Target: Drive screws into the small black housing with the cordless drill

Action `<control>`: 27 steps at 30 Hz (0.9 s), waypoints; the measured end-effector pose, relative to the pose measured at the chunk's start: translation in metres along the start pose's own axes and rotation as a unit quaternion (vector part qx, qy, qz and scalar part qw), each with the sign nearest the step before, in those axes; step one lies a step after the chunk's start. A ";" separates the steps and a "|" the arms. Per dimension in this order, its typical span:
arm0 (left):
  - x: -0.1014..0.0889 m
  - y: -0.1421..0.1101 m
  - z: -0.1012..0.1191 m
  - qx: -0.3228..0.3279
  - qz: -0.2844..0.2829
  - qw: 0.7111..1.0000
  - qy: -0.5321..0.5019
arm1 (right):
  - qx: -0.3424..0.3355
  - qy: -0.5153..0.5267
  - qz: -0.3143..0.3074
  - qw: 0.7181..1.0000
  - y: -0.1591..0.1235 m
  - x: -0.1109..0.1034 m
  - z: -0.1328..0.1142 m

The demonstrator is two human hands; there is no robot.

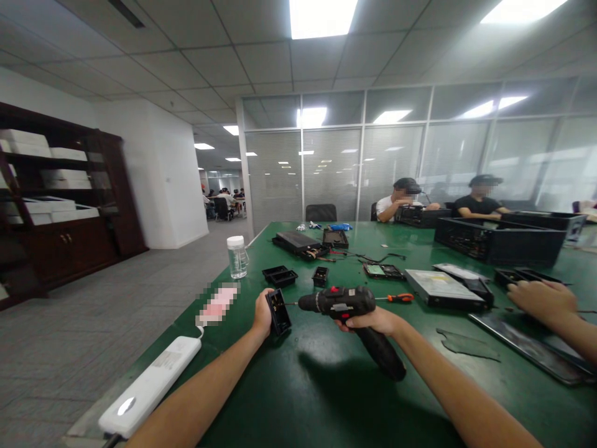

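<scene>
My left hand (263, 313) grips a small black plastic box (280, 313), tilted so its open side faces right; small brassy bits show inside it. In my right hand (373, 320) is a black cordless drill (342, 303) with red marks, its handle slanting down to the right. The drill's thin bit points left and its tip reaches the box's open side; whether it touches anything inside I cannot tell. Just beyond the box lie similar black trays (280, 275) and a smaller black box (320, 275). An orange-handled screwdriver (400, 298) lies behind the drill.
A white power strip (153, 382) and a clear bottle (237, 258) stand along the left table edge. Toward the right are a metal disc drive (443, 287), a flat dark panel (527, 348), black computer cases (501, 241) and another person's hand (543, 305). Two people sit across the table.
</scene>
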State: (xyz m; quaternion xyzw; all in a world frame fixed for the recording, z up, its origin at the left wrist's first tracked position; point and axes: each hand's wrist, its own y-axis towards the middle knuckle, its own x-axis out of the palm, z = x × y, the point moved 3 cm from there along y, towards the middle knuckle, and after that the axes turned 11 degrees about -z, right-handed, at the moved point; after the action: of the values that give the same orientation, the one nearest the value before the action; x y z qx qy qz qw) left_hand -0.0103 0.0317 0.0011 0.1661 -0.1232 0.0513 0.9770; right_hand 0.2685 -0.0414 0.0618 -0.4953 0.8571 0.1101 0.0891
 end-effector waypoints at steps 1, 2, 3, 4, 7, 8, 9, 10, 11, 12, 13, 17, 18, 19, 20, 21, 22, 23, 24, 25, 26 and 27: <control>0.000 0.000 0.000 -0.002 0.001 1.000 -0.001 | 0.000 -0.003 -0.004 1.000 0.000 0.000 0.000; 0.000 0.000 0.000 -0.004 0.002 1.000 -0.003 | -0.001 -0.005 -0.007 1.000 0.000 0.000 0.000; 0.000 -0.001 0.000 -0.006 0.003 1.000 -0.005 | -0.001 -0.006 -0.008 1.000 0.000 -0.001 0.001; 0.000 -0.001 0.000 -0.008 0.005 1.000 -0.007 | 0.001 -0.005 -0.006 1.000 0.000 -0.001 0.001; 0.000 -0.001 0.001 -0.011 0.005 1.000 -0.013 | 0.003 -0.004 -0.003 1.000 0.000 -0.002 0.003; 0.000 -0.001 0.001 -0.013 0.004 1.000 -0.014 | 0.002 -0.005 -0.005 1.000 0.000 -0.002 0.003; 0.000 -0.001 0.001 -0.014 0.004 1.000 -0.014 | -0.001 -0.006 -0.009 1.000 0.000 -0.002 0.003; 0.000 -0.001 0.001 -0.015 0.004 1.000 -0.014 | -0.003 -0.006 -0.013 1.000 0.000 -0.002 0.003; 0.000 -0.001 0.000 -0.016 0.006 1.000 -0.014 | -0.005 -0.005 -0.014 1.000 0.000 -0.002 0.002; 0.000 0.000 0.000 -0.016 0.006 1.000 -0.015 | -0.007 -0.004 -0.013 1.000 0.000 -0.002 0.002; 0.000 0.000 -0.001 -0.015 0.005 1.000 -0.016 | -0.008 -0.002 -0.011 1.000 0.001 -0.001 0.001; -0.001 0.000 -0.002 -0.012 0.006 1.000 -0.009 | -0.008 -0.010 -0.005 1.000 0.001 0.001 -0.002; -0.001 0.000 -0.002 -0.010 0.007 1.000 -0.007 | -0.007 -0.012 -0.002 1.000 0.001 0.001 -0.002; -0.001 0.000 -0.002 -0.008 0.008 1.000 -0.004 | -0.006 -0.012 0.001 1.000 0.001 0.001 -0.003; -0.001 0.000 -0.001 -0.006 0.008 1.000 -0.003 | -0.004 -0.011 0.004 1.000 0.001 0.002 -0.004; -0.001 0.000 -0.001 -0.004 0.007 1.000 -0.004 | -0.003 -0.011 0.006 1.000 0.001 0.002 -0.004; -0.001 0.000 -0.001 -0.003 0.007 1.000 -0.005 | -0.002 -0.010 0.006 1.000 0.001 0.002 -0.004; 0.000 0.000 -0.001 -0.004 0.007 1.000 -0.008 | -0.001 -0.011 0.004 1.000 0.001 0.002 -0.004; -0.001 0.000 -0.001 -0.007 0.008 1.000 -0.013 | -0.002 -0.012 0.002 1.000 0.001 0.002 -0.004; -0.001 0.000 -0.001 -0.010 0.009 1.000 -0.018 | -0.003 -0.014 0.000 1.000 0.001 0.001 -0.004; -0.001 0.000 -0.002 -0.013 0.010 1.000 -0.022 | -0.004 -0.015 -0.003 1.000 0.000 0.001 -0.003; -0.001 0.000 -0.002 -0.015 0.010 1.000 -0.024 | -0.005 -0.016 -0.006 1.000 0.000 0.000 -0.002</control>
State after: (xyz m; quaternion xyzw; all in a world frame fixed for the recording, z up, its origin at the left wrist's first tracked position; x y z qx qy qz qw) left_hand -0.0107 0.0326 -0.0013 0.1516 -0.1489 0.0549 0.9756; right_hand 0.2678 -0.0423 0.0640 -0.4993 0.8519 0.1214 0.1007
